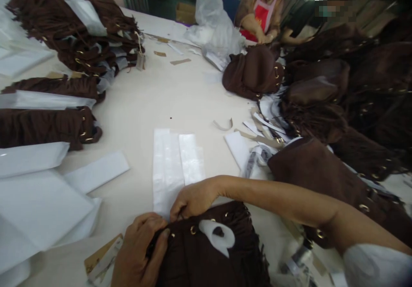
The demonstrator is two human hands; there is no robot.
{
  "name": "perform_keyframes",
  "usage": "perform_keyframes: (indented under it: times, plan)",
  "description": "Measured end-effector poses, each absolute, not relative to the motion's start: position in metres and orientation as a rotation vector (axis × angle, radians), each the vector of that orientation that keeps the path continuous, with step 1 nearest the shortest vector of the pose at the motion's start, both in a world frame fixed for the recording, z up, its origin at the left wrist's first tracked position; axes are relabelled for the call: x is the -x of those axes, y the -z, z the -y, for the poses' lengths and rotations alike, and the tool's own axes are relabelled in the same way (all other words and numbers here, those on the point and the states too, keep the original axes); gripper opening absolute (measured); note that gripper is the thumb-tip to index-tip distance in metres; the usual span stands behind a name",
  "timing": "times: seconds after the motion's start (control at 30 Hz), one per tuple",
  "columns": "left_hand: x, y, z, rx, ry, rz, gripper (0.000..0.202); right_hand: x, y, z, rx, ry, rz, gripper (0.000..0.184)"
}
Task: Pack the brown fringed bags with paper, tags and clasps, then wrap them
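Observation:
A dark brown fringed bag (189, 257) with gold eyelets lies at the front of the table. My left hand (140, 248) grips its upper left edge, thumb on the near side and fingers over the far side. At the bag's top edge, my right hand (195, 199) is closed with the fingertips pinched together; whatever they hold is hidden. A curled white strip (220, 235) sits on the bag's front. Just beyond my hands lie folded white paper strips (165, 162), partly behind my right hand.
Brown fringed bags (41, 128) wrapped with white paper are stacked at left, above white sheets (41, 205). More brown bags (309, 171) pile up at right beside paper scraps (267, 124). Across the table stand a person in a red apron (262, 14) and another person (301, 25).

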State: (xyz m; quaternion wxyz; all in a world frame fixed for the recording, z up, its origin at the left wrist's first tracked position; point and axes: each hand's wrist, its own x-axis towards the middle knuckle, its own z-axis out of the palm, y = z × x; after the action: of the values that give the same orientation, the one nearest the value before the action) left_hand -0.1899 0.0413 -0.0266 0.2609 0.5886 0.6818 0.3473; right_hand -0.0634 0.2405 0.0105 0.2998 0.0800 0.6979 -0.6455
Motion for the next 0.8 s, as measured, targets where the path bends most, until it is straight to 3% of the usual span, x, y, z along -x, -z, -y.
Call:
perform_keyframes:
  times: [0.2, 0.3, 0.37, 0.57, 0.8]
  plan:
    - [0.196, 0.026, -0.045, -1.675, -0.829, -1.771, 0.017, -0.011, -0.049, -0.23, -0.99, 1.693, -2.463, 0.022]
    - [0.195, 0.019, -0.045, -1.624, -0.853, -1.713, 0.019, -0.047, -0.041, -0.186, -1.462, 1.58, -2.665, 0.026]
    - [0.195, 0.015, -0.045, -1.598, -0.858, -1.688, 0.021, -0.061, -0.025, -0.151, -1.685, 1.325, -2.8, 0.027]
    - [0.193, 0.013, -0.051, -1.585, -0.698, -1.645, 0.025, -0.065, 0.02, -0.099, -1.554, 0.353, -3.08, 0.029]
    - [0.179, -0.012, -0.053, -2.008, -0.423, -1.832, 0.023, -0.067, 0.023, -0.099, -1.559, 0.231, -3.174, 0.029]
